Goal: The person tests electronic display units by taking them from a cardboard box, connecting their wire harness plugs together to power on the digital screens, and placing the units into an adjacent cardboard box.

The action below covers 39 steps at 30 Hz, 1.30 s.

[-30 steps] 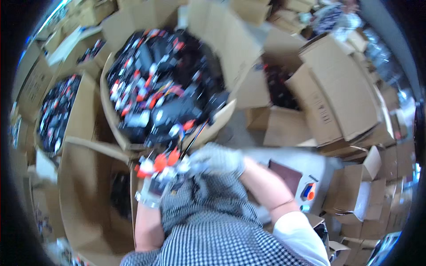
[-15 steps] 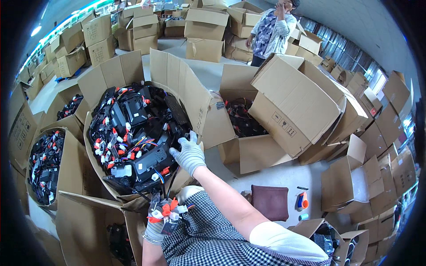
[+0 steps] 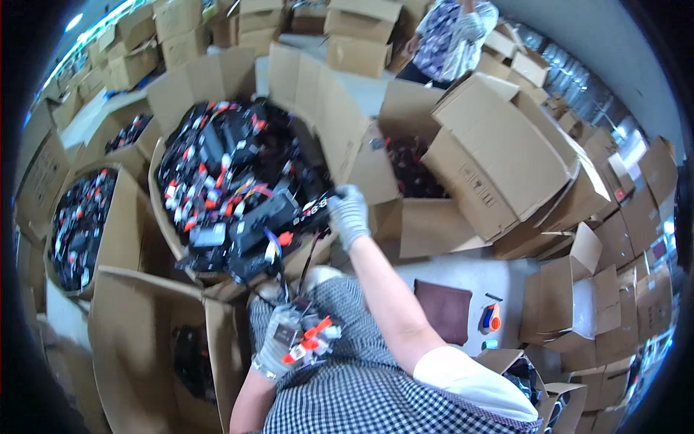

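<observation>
Cardboard boxes (image 3: 354,54) crowd the room behind and around one large full carton (image 3: 311,101), whose open top shows a heap of black devices and red and white connectors. From the right of that carton's near side, the right arm (image 3: 390,296) stretches up and inward, its elbow only slightly bent. Its gloved right hand (image 3: 350,215) is at the carton's right rim, fingers bent and gripping the end of a black device (image 3: 312,210) that carries white markings. Nearer than the carton, the left forearm (image 3: 253,401) is short in view; the gloved left hand (image 3: 277,343) is curled around a bundle of red and white connectors (image 3: 312,340), in front of a checked garment (image 3: 376,340). Dark cables (image 3: 313,253) run between this bundle and the carton's near edge. Bare floor (image 3: 499,273) lies right of the carton, with a brown cushion (image 3: 442,311) and, farther right, an orange and blue item (image 3: 491,317). Left of the carton is a smaller filled box (image 3: 126,224); to its right, a tilted box (image 3: 499,155). Beyond it stands another person (image 3: 437,36).
</observation>
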Each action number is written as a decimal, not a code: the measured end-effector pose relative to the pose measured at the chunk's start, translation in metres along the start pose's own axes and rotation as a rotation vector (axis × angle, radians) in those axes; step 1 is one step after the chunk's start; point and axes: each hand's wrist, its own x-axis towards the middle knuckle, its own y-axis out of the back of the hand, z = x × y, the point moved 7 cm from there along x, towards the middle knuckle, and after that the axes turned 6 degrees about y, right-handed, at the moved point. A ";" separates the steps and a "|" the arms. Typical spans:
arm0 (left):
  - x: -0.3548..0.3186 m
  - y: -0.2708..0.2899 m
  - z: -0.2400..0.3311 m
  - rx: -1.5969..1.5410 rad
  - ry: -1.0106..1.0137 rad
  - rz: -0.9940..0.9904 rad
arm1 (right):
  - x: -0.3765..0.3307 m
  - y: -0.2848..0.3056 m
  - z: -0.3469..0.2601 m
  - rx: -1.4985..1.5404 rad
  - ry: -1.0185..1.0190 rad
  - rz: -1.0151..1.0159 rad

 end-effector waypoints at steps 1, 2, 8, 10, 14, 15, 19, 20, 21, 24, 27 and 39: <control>-0.003 -0.002 0.019 0.759 -0.328 0.062 | -0.010 0.005 0.009 0.149 0.059 0.091; -0.011 -0.016 0.024 1.530 -0.629 0.120 | -0.023 0.009 0.019 0.299 0.113 0.187; -0.016 0.030 0.017 0.987 -0.204 0.417 | -0.074 0.007 0.019 0.920 0.088 0.229; -0.030 -0.013 0.033 1.609 -0.734 0.269 | -0.071 0.006 0.014 0.782 0.116 0.183; -0.028 0.056 0.032 0.630 -0.562 0.413 | -0.082 0.016 -0.050 0.078 0.331 0.006; -0.036 0.016 0.045 0.379 -0.697 0.187 | -0.089 0.022 -0.068 -0.035 0.301 -0.060; -0.063 -0.041 0.095 0.658 -0.948 0.247 | -0.161 0.039 -0.161 0.596 0.374 -0.623; -0.073 -0.037 0.102 0.747 -0.889 0.391 | -0.177 0.043 -0.177 0.358 0.514 -0.704; -0.082 -0.038 0.113 0.828 -0.903 0.571 | -0.188 0.042 -0.180 0.315 0.532 -0.804; -0.126 -0.046 0.147 0.781 -1.107 0.722 | -0.211 0.048 -0.183 0.456 0.623 -1.070; -0.181 -0.072 0.178 0.303 -1.504 0.443 | -0.241 0.059 -0.175 0.787 0.816 -1.347; -0.418 -0.042 0.209 0.714 -1.711 0.920 | -0.224 0.066 -0.078 1.165 -0.212 -0.964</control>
